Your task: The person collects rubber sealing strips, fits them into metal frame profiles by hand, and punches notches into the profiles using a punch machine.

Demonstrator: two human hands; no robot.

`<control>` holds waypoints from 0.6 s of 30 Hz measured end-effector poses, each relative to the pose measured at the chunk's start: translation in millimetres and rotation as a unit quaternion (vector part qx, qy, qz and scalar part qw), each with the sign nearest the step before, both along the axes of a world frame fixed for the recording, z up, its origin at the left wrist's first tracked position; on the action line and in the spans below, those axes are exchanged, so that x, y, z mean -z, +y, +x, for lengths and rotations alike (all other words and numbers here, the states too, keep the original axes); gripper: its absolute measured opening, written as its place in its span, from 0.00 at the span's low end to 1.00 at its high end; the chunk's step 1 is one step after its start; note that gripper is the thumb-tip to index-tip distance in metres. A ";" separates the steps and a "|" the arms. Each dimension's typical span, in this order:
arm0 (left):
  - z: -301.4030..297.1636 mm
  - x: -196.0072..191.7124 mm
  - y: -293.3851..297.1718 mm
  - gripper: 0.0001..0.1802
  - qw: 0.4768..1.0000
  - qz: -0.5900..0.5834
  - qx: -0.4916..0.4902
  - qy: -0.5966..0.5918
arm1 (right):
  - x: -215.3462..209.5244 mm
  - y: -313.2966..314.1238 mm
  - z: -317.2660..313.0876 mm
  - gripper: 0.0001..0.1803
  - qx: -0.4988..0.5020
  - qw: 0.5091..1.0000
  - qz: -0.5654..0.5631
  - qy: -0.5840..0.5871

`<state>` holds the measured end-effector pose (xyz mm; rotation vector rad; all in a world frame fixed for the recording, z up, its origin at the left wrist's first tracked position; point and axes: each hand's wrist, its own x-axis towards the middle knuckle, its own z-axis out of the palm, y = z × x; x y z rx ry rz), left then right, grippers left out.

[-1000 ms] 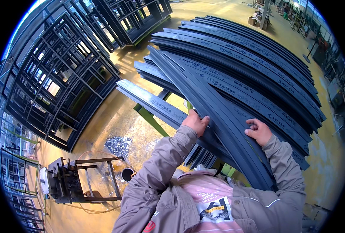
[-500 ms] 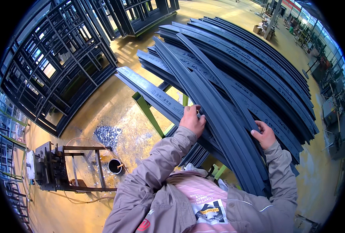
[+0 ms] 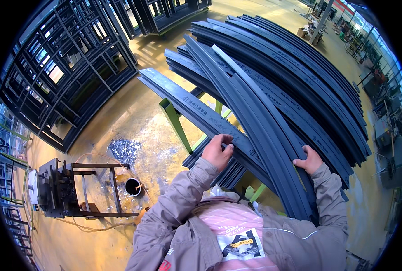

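Long dark grey metal profiles lie stacked in front of me. Across the stack runs a slanting bundle of profiles [image 3: 250, 122], with one loose profile [image 3: 266, 104] along its right side. My right hand [image 3: 309, 161] grips the near part of this loose profile, thumb on its left and fingers on the far side. Left of the bundle, my left hand [image 3: 217, 153] is over the near edge of a separate profile [image 3: 187, 101]. Its fingers are loosely curved with the thumb apart, and nothing shows between them; whether it touches that profile I cannot tell.
A green stand [image 3: 176, 124] supports the profiles. To the left are a dark machine on a frame [image 3: 56, 187], a black bucket [image 3: 133, 187] and metal scraps [image 3: 124, 151] on the yellow floor. Welded dark frames [image 3: 74, 67] stand at the far left.
My left hand has come away from the bundle's left edge, moving left and toward me. The loose profile has turned and lies closer to the bundle, my right hand still on it.
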<state>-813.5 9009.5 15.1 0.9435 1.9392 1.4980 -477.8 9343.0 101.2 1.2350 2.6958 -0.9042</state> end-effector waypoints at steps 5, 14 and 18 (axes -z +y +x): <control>0.7 25.0 -8.6 0.19 0.997 0.004 -0.008 -0.074 | -47.6 2.7 -7.4 0.45 -0.015 0.998 -0.052 0.013; 3.9 6.1 -15.1 0.14 0.988 0.067 0.057 -0.127 | -87.1 -20.8 -34.2 0.36 -0.002 1.000 -0.031 -0.003; -20.6 23.1 -55.8 0.14 0.988 0.068 0.026 -0.140 | -60.7 -33.5 -31.8 0.27 0.026 0.999 -0.044 -0.008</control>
